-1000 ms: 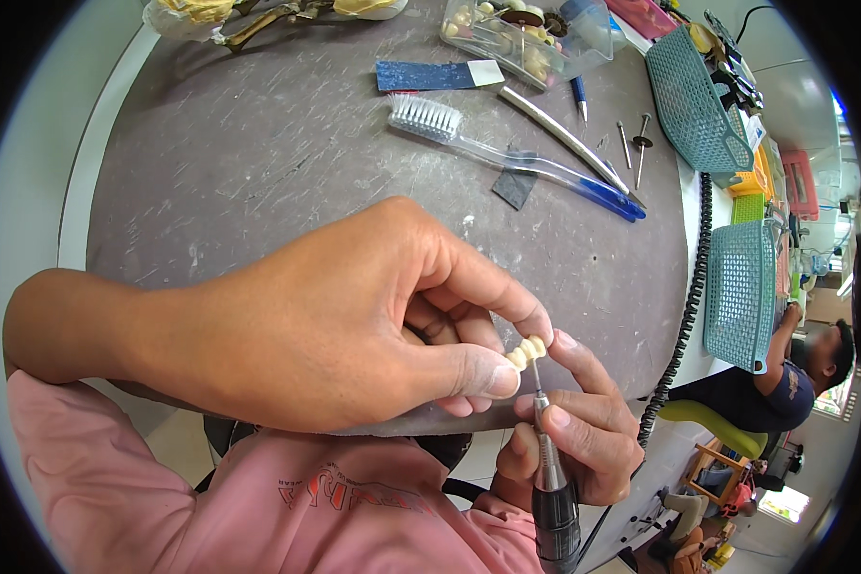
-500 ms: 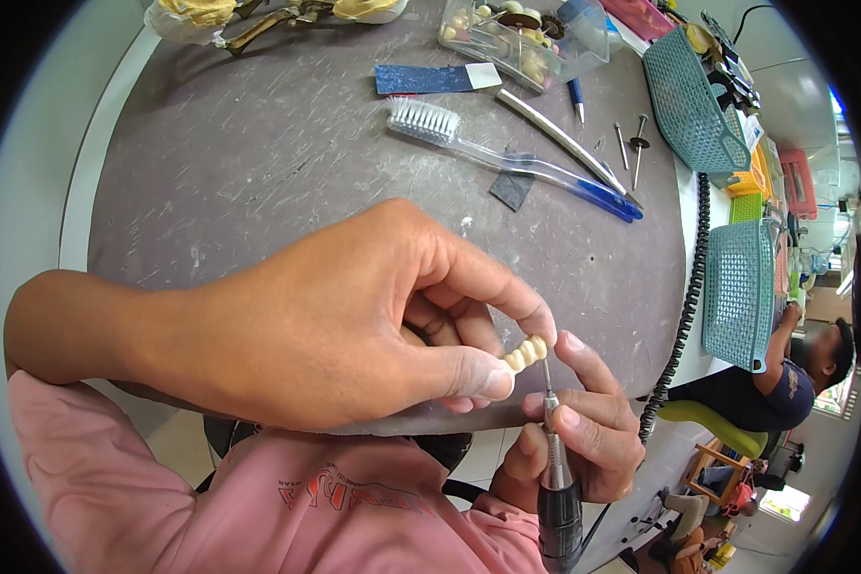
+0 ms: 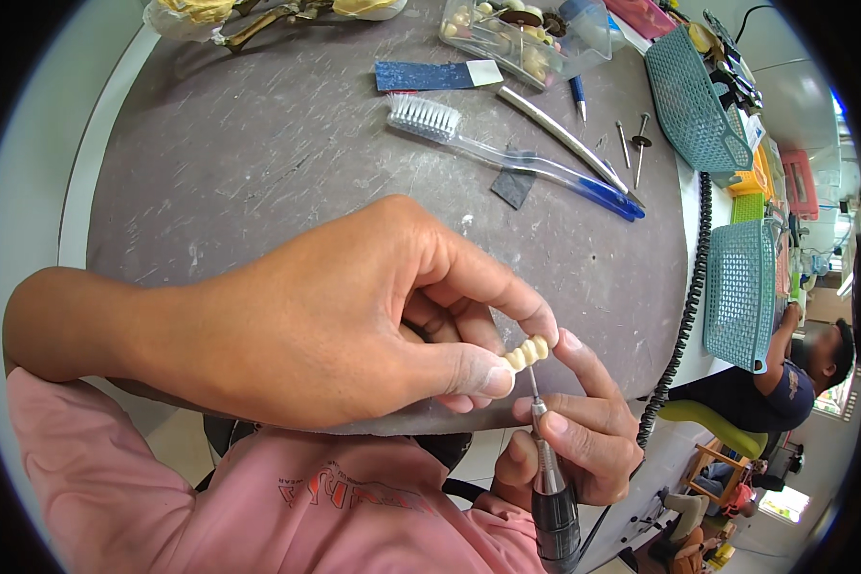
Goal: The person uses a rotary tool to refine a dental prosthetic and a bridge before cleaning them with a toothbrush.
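1. Left hand (image 3: 325,325): nearly closed, pinching. Thumb and index tips grip a cream tooth-shaped piece (image 3: 527,354) at its two ends; the other fingers curl behind it.
2. Piece: a short row of rounded, joined units, held in the air over the near edge of the bench (image 3: 258,182), tilted up toward its right end.
3. Right hand (image 3: 582,435): closed around a rotary handpiece (image 3: 556,507), pen-style, thumb and fingers on the metal nose. Index finger reaches up past the nose; its tip is just beside the left index tip. Can't tell if those two touch.
4. Thin bit (image 3: 534,385) points up from the nose to the lower side of the piece. Contact there too small to confirm.
5. Pale dust on the left thumb (image 3: 483,373).
6. Beyond the hands, on the bench: toothbrush (image 3: 536,165), lying diagonally over a dark square (image 3: 512,190); slim metal knife (image 3: 560,129) just past it; blue strip (image 3: 426,76); clear box (image 3: 595,43) of small parts.
7. Coiled cord (image 3: 699,258) runs along the bench's right edge.
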A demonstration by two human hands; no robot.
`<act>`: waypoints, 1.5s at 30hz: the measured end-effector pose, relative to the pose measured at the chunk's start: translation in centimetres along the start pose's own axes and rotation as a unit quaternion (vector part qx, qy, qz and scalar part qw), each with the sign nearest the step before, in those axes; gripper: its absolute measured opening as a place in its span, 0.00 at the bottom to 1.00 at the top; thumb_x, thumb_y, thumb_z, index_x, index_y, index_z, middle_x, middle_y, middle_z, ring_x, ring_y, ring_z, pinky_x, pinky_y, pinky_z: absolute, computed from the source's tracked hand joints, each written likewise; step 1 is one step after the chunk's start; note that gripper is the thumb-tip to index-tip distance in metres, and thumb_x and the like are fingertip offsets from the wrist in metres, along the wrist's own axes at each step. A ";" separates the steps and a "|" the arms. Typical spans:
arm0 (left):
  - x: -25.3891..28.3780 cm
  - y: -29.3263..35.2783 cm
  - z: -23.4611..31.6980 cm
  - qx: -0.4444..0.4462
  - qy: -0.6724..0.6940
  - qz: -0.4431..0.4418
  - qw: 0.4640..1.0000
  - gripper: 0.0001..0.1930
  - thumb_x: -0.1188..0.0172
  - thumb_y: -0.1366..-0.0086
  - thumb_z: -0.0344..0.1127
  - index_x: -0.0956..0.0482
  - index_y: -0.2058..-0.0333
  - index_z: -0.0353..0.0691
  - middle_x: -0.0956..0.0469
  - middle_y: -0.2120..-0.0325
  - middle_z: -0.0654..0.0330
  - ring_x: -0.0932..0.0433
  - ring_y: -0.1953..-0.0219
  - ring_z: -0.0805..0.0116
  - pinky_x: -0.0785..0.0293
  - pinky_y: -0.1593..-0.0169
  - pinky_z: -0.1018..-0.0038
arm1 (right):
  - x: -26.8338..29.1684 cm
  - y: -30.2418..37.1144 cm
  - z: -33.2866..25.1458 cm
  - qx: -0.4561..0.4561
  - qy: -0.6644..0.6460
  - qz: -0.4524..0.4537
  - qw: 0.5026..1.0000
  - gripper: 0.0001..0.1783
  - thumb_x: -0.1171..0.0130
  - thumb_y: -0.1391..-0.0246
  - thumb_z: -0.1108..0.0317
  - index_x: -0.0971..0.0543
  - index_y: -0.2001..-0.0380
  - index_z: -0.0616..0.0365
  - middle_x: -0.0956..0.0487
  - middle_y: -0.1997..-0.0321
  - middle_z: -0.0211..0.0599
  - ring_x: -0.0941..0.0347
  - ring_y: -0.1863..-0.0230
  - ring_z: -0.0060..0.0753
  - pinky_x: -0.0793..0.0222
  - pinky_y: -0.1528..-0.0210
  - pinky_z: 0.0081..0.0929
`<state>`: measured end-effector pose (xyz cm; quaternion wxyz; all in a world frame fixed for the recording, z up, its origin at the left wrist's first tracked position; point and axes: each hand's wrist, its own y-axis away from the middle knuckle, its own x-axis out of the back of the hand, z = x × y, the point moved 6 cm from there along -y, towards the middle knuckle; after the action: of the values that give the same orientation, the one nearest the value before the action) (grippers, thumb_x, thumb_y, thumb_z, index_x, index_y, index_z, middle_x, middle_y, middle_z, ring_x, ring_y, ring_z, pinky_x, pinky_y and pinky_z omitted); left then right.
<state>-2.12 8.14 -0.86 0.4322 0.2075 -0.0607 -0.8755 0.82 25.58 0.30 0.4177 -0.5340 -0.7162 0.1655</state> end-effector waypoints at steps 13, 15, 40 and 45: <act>0.0 0.0 -0.1 -0.003 -0.010 -0.003 1.000 0.20 0.38 0.36 0.22 0.25 0.45 0.28 0.17 0.65 0.54 0.18 0.60 0.75 0.21 0.51 0.79 | -0.2 -0.3 -0.2 -0.008 0.017 0.006 1.000 0.19 0.25 0.56 0.64 0.20 0.62 0.57 0.17 0.75 0.36 0.17 0.56 0.52 0.17 0.54 0.43; 0.0 -0.1 -0.1 -0.005 -0.007 -0.001 1.000 0.20 0.38 0.36 0.22 0.25 0.45 0.28 0.17 0.65 0.54 0.18 0.60 0.75 0.21 0.50 0.79 | -0.3 -0.3 -0.2 -0.005 0.027 0.003 1.000 0.19 0.24 0.57 0.65 0.20 0.62 0.58 0.17 0.75 0.37 0.17 0.56 0.52 0.17 0.55 0.42; 0.0 0.0 -0.1 -0.009 0.001 -0.005 1.000 0.20 0.38 0.36 0.24 0.25 0.45 0.28 0.17 0.65 0.54 0.18 0.60 0.75 0.21 0.50 0.79 | 0.0 -0.1 -0.1 -0.008 0.012 0.006 1.000 0.19 0.25 0.55 0.65 0.22 0.62 0.60 0.17 0.76 0.39 0.16 0.59 0.52 0.15 0.59 0.40; 0.0 0.0 0.0 -0.008 0.009 0.000 1.000 0.20 0.37 0.36 0.23 0.25 0.45 0.28 0.17 0.65 0.54 0.18 0.60 0.75 0.21 0.51 0.80 | -0.1 -0.2 0.0 -0.006 0.003 -0.002 1.000 0.20 0.25 0.56 0.65 0.21 0.62 0.60 0.17 0.76 0.39 0.16 0.59 0.53 0.15 0.59 0.40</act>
<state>-2.12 8.18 -0.89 0.4348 0.2118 -0.0499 -0.8739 0.73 25.42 0.36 0.4168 -0.5357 -0.7170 0.1587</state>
